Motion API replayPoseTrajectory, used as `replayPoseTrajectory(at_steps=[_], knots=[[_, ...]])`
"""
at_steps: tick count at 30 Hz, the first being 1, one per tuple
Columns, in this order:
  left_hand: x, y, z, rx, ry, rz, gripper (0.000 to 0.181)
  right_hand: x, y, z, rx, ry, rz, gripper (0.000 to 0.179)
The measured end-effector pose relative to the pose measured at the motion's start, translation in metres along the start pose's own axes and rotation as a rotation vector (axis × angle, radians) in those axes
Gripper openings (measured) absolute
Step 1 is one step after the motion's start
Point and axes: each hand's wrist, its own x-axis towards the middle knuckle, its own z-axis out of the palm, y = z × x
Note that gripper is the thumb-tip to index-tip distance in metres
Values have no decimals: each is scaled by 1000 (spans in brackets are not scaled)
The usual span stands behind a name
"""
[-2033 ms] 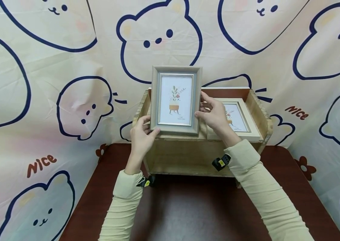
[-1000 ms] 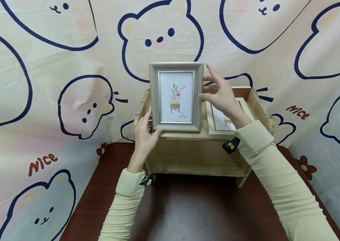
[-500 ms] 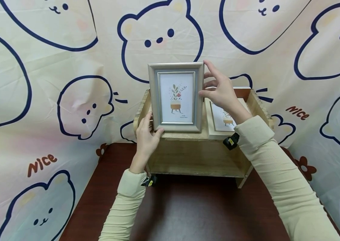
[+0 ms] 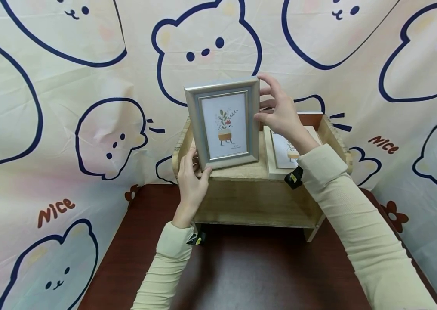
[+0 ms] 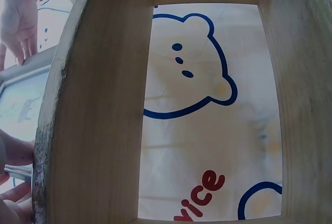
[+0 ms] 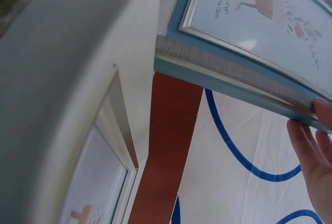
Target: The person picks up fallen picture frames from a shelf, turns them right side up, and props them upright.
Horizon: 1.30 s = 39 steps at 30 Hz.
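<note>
A grey-blue picture frame [image 4: 224, 125] with a potted-plant print stands upright, slightly tilted and turned, at the left of the wooden shelf's top [image 4: 238, 171]. My left hand [image 4: 193, 183] holds its lower left corner, thumb in front and fingers at the side and behind. At the upper right edge, my right hand [image 4: 283, 113] grips the frame between thumb and fingers. In the right wrist view, the thumb and fingers of that right hand [image 6: 314, 156] pinch the frame's edge [image 6: 228, 79]. The frame's back is hidden.
A cream picture frame [image 4: 274, 172] lies face up on the shelf's right half, partly covered by my right forearm. The shelf's side panels [image 4: 334, 142] rise at both ends. It stands on a dark red-brown table [image 4: 249, 271] before a bear-print cloth [image 4: 125, 82].
My right hand has moved up the frame's right side, apart from it a second ago, and now grips near the top corner. The frame has turned and tilted, its top shifting left.
</note>
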Motion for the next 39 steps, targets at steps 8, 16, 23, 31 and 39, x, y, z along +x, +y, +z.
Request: replayPoseTrajectory(at_steps=[8,16,23,31,39], knots=[[-4,1,1,-21,31,46,52,5,2,2,16,2,-2,79],[-9,1,0,-25,36,87,49,10,1,3,40,-15,21,80],[-12,1,1,-34,48,126,50,12,1,5,46,-7,39,79],[-13,-1,3,-33,55,119,51,9,-2,9,-40,62,-11,75],[-14,0,2,-14,55,110,52,5,-17,21,-197,119,-108,89]])
